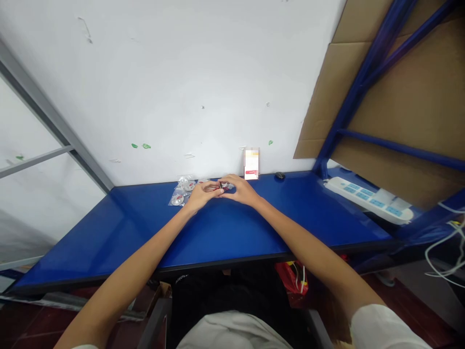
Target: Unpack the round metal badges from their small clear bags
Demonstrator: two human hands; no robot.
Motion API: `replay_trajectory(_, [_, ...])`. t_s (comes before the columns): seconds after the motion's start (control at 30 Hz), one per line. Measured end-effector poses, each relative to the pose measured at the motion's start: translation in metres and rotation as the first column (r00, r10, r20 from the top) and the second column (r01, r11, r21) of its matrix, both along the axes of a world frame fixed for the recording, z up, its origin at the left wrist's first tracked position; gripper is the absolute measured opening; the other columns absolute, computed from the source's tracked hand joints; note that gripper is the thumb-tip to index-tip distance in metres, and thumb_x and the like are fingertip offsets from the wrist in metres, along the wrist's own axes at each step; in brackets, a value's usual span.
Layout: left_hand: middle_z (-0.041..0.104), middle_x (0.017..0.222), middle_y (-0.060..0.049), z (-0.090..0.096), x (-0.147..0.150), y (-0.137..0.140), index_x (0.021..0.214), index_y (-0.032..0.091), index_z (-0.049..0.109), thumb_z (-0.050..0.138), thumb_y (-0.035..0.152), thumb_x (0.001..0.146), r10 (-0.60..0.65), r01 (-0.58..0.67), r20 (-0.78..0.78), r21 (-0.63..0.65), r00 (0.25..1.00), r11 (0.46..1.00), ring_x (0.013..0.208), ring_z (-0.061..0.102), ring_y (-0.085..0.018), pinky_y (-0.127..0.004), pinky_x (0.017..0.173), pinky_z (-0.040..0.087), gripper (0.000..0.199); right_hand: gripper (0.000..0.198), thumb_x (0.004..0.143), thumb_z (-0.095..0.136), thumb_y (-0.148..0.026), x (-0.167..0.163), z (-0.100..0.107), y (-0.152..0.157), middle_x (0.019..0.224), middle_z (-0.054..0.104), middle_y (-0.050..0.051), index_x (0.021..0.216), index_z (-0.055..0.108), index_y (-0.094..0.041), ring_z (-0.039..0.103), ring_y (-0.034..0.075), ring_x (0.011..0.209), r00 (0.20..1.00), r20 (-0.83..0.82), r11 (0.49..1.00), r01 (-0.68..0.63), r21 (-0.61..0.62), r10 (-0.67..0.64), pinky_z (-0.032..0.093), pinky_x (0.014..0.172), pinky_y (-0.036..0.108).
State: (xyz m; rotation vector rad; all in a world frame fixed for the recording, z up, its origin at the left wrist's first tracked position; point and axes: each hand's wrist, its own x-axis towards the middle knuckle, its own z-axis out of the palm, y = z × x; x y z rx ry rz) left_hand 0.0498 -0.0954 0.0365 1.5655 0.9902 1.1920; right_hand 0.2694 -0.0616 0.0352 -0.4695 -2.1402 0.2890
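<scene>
"Two bare hands, then. Where are they?"

"Both are over the blue table (210, 237), near its far edge, fingertips brought together. The left hand (199, 196) comes in from one side, the right hand (241, 190) from the other."

"Are they holding anything?"

"Yes, a small item (220, 185), caught between the fingertips of both. I can make out a dark streak on it, but it's too small to name. Thumbs and fingers are bent inward around it, so neither hand is free."

"What lies nearby?"

"Some clear packets (178, 199) lie just beyond the left hand and to its left. Those I can see into hold round, silvery pieces with red marks. The fingers hide part of that group, so I can't count them."

"And past the right hand?"

"A phone (252, 165) stands upright against the white wall (232, 72), its screen lit and blurred. To the right of that, a black mouse (279, 175) sits by the back edge."

"Anything farther off?"

"A white power strip (368, 198) with blue sockets, over on the right, beside the blue frame (345, 111). Below the table's front edge there's a red bag (296, 281)."
</scene>
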Motion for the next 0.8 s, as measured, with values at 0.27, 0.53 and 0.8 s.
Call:
replay_trajectory(0.27, [0.08, 0.11, -0.013, 0.002, -0.001, -0.0008, 0.114, 0.013, 0.077, 0.094, 0.049, 0.071, 0.012, -0.011, -0.04, 0.021, 0.999, 1.0, 0.094, 0.079, -0.03, -0.048, 0.092, 0.065, 0.058, 0.046, 0.091, 0.082, -0.041, -0.0007, -0.0007, 0.0001, 0.121, 0.073, 0.01, 0.132, 0.068, -0.026, 0.067, 0.028, 0.113, 1.0, -0.006, 1.0, 0.014, 0.028, -0.014, 0.055, 0.101, 0.046])
replay_trajectory(0.53, [0.081, 0.111, -0.013, 0.0055, -0.0037, -0.002, 0.114, 0.014, 0.077, 0.092, 0.052, 0.073, -0.024, 0.024, -0.048, 0.017, 0.999, 1.0, 0.099, 0.078, -0.031, -0.049, 0.095, 0.064, 0.058, 0.045, 0.092, 0.081, -0.041, -0.0007, 0.0029, -0.0038, 0.121, 0.072, 0.01, 0.132, 0.068, -0.026, 0.066, 0.028, 0.114, 0.999, 0.034, 1.0, 0.017, -0.004, -0.017, 0.055, 0.101, 0.046])
replay_trajectory(0.8, [0.079, 0.115, -0.012, 0.0027, -0.0064, 0.0013, 0.111, 0.015, 0.078, 0.091, 0.054, 0.072, -0.018, 0.02, -0.066, 0.02, 0.998, 1.0, 0.101, 0.077, -0.031, -0.045, 0.089, 0.066, 0.056, 0.053, 0.091, 0.082, -0.04, -0.0015, 0.0041, -0.0037, 0.128, 0.07, 0.01, 0.139, 0.064, -0.029, 0.064, 0.028, 0.12, 0.998, 0.056, 1.0, -0.004, -0.014, 0.005, 0.054, 0.105, 0.048])
